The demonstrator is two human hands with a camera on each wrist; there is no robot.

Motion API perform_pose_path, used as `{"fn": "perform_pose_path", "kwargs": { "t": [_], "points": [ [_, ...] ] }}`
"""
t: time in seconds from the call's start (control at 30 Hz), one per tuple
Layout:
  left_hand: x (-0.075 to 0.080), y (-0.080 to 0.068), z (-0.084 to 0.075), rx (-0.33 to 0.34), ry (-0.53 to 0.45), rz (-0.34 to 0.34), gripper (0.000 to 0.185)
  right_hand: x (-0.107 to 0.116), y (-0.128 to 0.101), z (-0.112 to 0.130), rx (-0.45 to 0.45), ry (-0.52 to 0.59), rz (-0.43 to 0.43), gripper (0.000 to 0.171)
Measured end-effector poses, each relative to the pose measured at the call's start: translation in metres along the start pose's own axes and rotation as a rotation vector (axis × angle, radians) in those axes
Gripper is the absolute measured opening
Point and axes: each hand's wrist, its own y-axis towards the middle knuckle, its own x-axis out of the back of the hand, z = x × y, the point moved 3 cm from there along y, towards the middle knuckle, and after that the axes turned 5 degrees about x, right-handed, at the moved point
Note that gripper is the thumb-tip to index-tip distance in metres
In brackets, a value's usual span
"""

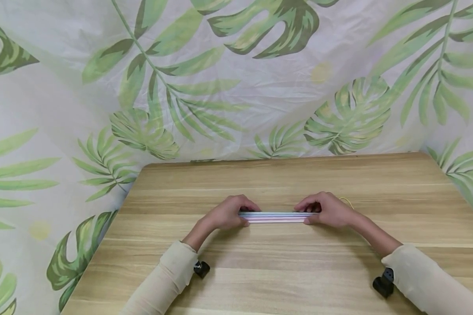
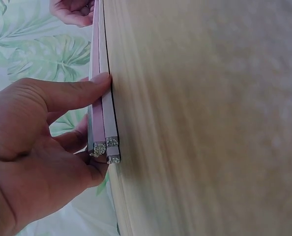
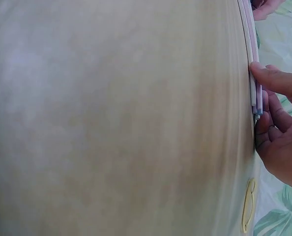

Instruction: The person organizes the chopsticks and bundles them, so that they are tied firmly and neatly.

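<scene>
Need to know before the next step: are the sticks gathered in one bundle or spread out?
Gathered. The sticks lie side by side flat on the table, with the left hand and right hand gripping their ends.

Left hand [image 2: 33,162]: filling the lower left of the frame, its thumb lying across the near side of the bundle and its fingers curling behind, gripping it close to the end.

Bundle of thin sticks [image 2: 102,98]: pale pink, white and grey-blue, lying side by side flat against the wooden table [image 2: 210,118] and running away toward the top of the frame; the cut ends are showing just below the thumb.

Right hand [image 2: 74,11]: appearing at the top edge, touching the far part of the bundle; its grip is mostly cropped.

Leaf-print cloth [image 2: 33,54]: showing green and white behind the hands.
</scene>
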Motion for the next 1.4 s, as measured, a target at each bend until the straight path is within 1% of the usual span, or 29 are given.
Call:
{"fn": "perform_pose_path", "kwargs": {
  "t": [0.13,0.43,0.67,0.8,0.9,1.07,1.13,1.4],
  "points": [
    [0.0,0.0,-0.001,0.006,0.007,0.003,0.041,0.001,0.0,0.003,0.016,-0.019,0.003,0.03],
    [0.0,-0.001,-0.003,-0.002,0.016,0.009,0.04,-0.001,0.0,0.007,0.013,-0.071,0.028,0.026],
    [-0.002,-0.002,-0.003,0.002,0.037,0.039,0.041,-0.002,-0.002,0.009,0.025,-0.123,0.029,0.022],
    [-0.003,-0.001,-0.004,0.008,0.045,0.043,0.042,-0.003,-0.002,0.011,0.043,-0.147,0.028,0.018],
    [-0.003,-0.001,-0.004,0.009,0.037,0.039,0.041,-0.004,-0.003,0.011,0.056,-0.141,0.028,0.016],
    [-0.003,-0.001,-0.004,0.008,0.026,0.032,0.039,-0.005,-0.002,0.01,0.066,-0.095,0.029,0.013],
    [-0.003,-0.001,-0.004,0.004,0.026,0.031,0.038,-0.005,-0.002,0.009,0.064,-0.073,0.028,0.013],
    [-0.004,0.0,-0.004,0.01,0.037,0.031,0.039,-0.004,-0.002,0.007,0.046,-0.049,0.028,0.015]
  ]
}}
